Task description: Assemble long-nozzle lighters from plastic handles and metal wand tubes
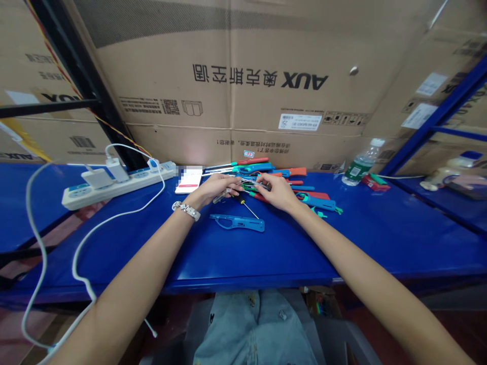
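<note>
Over the blue table my left hand (217,187) and my right hand (279,191) are close together, both with fingers closed in a pinch around small, thin parts. What these parts are is too small and partly hidden by my fingers. Just below my hands lies a screwdriver (248,207) with a dark and yellow handle and a thin metal shaft. Nearer to me lies a blue casing half of a long-nosed lighter (239,223). Beyond and right of my hands spreads a pile of several long-nosed lighters (319,202) and parts in blue, red, orange and green.
A white power strip (125,183) with plugged-in chargers and a trailing white cable (114,218) lies left. A white card-like item (190,181) is beside the pile. At right stand a green-labelled bottle (361,167) and a red box (376,183). A large cardboard carton (236,101) backs the table.
</note>
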Demonstrator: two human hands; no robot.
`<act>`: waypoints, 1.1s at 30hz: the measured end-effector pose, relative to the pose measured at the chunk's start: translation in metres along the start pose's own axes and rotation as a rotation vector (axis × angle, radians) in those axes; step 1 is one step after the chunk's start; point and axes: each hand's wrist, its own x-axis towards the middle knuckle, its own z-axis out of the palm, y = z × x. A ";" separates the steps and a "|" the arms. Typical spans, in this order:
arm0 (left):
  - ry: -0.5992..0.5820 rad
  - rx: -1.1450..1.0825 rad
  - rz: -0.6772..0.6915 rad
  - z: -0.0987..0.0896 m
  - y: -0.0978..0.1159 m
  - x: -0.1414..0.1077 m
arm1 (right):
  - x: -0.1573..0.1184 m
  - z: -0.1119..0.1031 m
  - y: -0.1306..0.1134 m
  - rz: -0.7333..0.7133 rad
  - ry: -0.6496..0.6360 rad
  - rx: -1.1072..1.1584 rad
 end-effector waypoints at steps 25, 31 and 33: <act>0.332 0.337 0.401 0.005 0.006 0.033 | -0.002 -0.006 0.009 -0.012 -0.079 0.070; 0.164 0.506 0.568 0.000 0.003 0.002 | 0.002 -0.012 -0.001 -0.020 -0.052 0.305; 0.052 0.508 0.622 -0.003 0.004 -0.007 | 0.005 -0.018 -0.009 -0.035 -0.059 0.386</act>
